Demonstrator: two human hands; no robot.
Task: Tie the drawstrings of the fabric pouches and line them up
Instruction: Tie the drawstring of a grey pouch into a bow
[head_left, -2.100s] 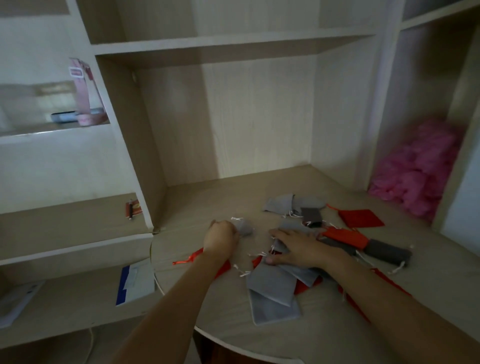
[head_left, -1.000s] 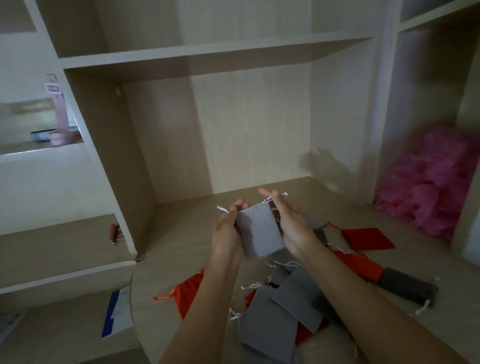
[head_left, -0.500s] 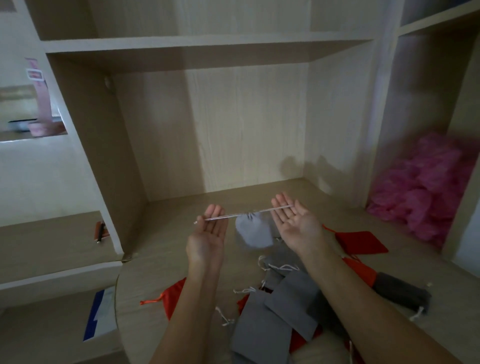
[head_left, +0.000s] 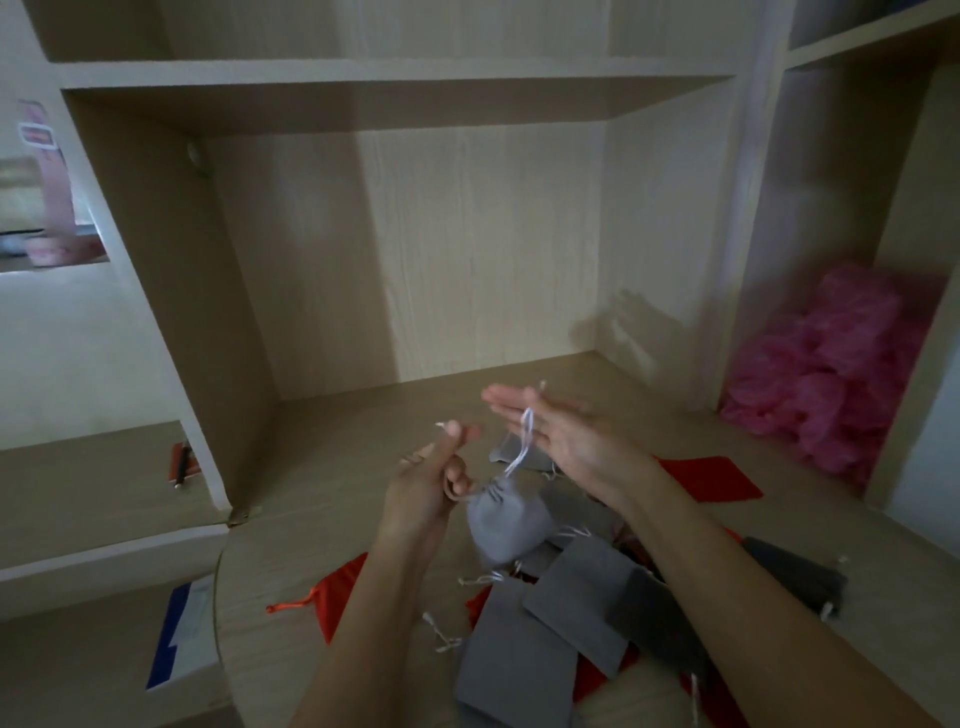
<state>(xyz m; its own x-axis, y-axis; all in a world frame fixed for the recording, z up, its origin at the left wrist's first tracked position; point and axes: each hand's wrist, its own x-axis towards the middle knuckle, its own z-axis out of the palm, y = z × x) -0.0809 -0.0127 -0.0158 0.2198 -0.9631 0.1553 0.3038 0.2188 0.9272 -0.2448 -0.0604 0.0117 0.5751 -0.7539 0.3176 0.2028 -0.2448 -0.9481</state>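
Presently the small grey fabric pouch (head_left: 506, 519) hangs above the worktop (head_left: 332, 467). The left hand (head_left: 431, 483) pinches its white drawstring (head_left: 524, 441), which is looped over the right hand (head_left: 561, 436)'s straight fingers. That loop could slip off, slackening the cinch.

Drawstring (head_left: 522, 447) no longer taut and level between the hands. It now slants up from the grey pouch (head_left: 506, 522) to the straight fingers of the right hand (head_left: 566, 436). Left hand (head_left: 431, 488) has curled, one cord end at its thumb. Pouch has dropped lower, beside the left hand.
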